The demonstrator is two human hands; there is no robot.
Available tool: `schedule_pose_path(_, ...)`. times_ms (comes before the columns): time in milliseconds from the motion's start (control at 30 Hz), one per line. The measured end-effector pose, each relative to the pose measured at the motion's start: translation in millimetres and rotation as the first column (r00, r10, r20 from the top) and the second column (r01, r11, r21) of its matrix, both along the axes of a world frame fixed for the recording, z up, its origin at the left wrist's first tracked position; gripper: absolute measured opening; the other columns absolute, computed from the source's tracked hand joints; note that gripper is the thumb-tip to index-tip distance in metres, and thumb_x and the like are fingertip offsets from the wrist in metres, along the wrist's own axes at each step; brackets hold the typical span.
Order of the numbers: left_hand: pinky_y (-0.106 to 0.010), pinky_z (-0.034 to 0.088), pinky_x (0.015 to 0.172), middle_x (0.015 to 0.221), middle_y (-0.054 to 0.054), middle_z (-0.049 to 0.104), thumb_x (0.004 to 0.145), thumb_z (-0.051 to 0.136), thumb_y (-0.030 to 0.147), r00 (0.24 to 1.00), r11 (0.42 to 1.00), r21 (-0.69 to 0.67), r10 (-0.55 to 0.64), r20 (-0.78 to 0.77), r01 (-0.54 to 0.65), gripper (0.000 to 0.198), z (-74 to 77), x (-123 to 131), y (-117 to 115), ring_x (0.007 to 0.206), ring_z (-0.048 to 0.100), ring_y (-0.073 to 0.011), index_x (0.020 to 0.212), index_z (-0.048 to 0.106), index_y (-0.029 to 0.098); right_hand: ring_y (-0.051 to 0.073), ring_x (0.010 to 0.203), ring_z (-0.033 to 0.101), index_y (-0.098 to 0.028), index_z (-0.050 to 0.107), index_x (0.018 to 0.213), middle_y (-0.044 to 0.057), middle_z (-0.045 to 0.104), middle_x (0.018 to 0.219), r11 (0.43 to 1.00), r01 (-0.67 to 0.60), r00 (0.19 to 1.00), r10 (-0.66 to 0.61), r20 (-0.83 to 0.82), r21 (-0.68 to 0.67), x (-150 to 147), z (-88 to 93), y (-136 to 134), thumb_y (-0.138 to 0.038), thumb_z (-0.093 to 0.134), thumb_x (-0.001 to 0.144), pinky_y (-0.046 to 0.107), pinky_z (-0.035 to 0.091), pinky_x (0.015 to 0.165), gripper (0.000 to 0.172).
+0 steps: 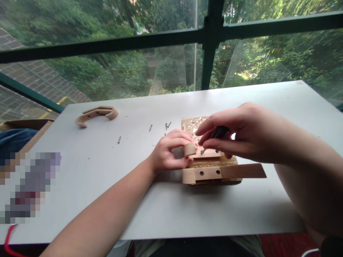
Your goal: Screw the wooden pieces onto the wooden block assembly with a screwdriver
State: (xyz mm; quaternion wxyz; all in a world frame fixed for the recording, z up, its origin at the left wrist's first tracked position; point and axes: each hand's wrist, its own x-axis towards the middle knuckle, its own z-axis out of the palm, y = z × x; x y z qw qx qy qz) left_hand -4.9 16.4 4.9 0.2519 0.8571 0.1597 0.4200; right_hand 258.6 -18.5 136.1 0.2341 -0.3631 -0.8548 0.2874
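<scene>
A small wooden assembly (211, 173) of pale blocks and slats lies on the grey table (107, 185). My left hand (171, 151) is closed round a short wooden cylinder (190, 149) and presses it against the assembly's left end. My right hand (238, 132) is closed on a black-handled screwdriver (219, 132), whose tip meets a screw (203, 151) on the top slat. A long wooden slat (245, 171) sticks out to the right along the front.
A curved wooden piece (96, 114) lies at the table's far left. Several loose screws (167, 125) are scattered behind the assembly. A blurred patch (29, 185) covers the left edge. Windows with green frames stand beyond the table.
</scene>
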Motion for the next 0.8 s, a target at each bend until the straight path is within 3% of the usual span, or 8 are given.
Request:
schedule_pose_path(167,-0.025,0.063,0.103,0.108,-0.007,0.085,0.085,0.090,0.040,0.999,1.000,-0.024,-0.005,-0.031,0.004,0.027,1.4,-0.7,-0.6,0.110,0.076,-0.0114,0.101,0.084,0.020,0.004,0.058,0.064,-0.018,0.082,0.101,-0.002,0.076,0.075,0.991,0.084,0.996,-0.087,0.025,0.101,-2.1,-5.4,1.3,-0.039,0.071,0.097,0.021,0.044,0.057,0.023)
schedule_pose_path(267,-0.025,0.063,0.105,0.106,-0.006,0.085,0.086,0.089,0.040,1.000,0.999,-0.031,-0.013,-0.023,0.013,0.025,1.2,-0.3,-0.9,0.110,0.076,-0.0114,0.099,0.083,0.020,0.003,0.067,0.070,-0.019,0.079,0.110,-0.003,0.079,0.084,0.988,0.021,1.000,-0.020,-0.009,0.154,-3.6,-8.0,0.5,-0.032,0.067,0.099,0.018,0.048,0.061,0.021)
schedule_pose_path(367,-0.023,0.064,0.101,0.107,-0.006,0.084,0.085,0.090,0.039,1.000,0.999,-0.050,-0.019,-0.017,0.018,0.024,0.7,-0.2,-0.9,0.109,0.076,-0.0105,0.096,0.081,0.019,0.002,0.075,0.074,-0.018,0.076,0.117,-0.003,0.081,0.092,0.985,-0.063,0.997,0.068,-0.026,0.159,-3.5,-7.3,-0.9,-0.026,0.062,0.101,0.015,0.051,0.065,0.023)
schedule_pose_path(700,-0.023,0.066,0.101,0.108,-0.008,0.083,0.086,0.088,0.043,0.999,1.000,-0.009,0.017,-0.028,-0.017,0.027,0.6,-0.2,-1.3,0.109,0.077,-0.0115,0.098,0.082,0.019,0.004,0.077,0.070,-0.018,0.070,0.113,-0.001,0.078,0.097,0.994,-0.060,0.998,0.060,0.001,0.092,1.8,-7.2,-2.7,-0.029,0.060,0.102,0.016,0.050,0.067,0.018)
schedule_pose_path(800,-0.025,0.066,0.099,0.108,-0.009,0.083,0.086,0.088,0.042,1.000,1.000,-0.019,0.019,-0.023,-0.019,0.026,0.5,-0.1,-2.3,0.108,0.077,-0.0130,0.098,0.082,0.019,0.004,0.079,0.066,-0.018,0.067,0.112,-0.001,0.075,0.098,0.992,-0.109,0.994,0.108,0.020,0.070,1.7,-2.7,-5.9,-0.022,0.059,0.098,0.018,0.048,0.067,0.017)
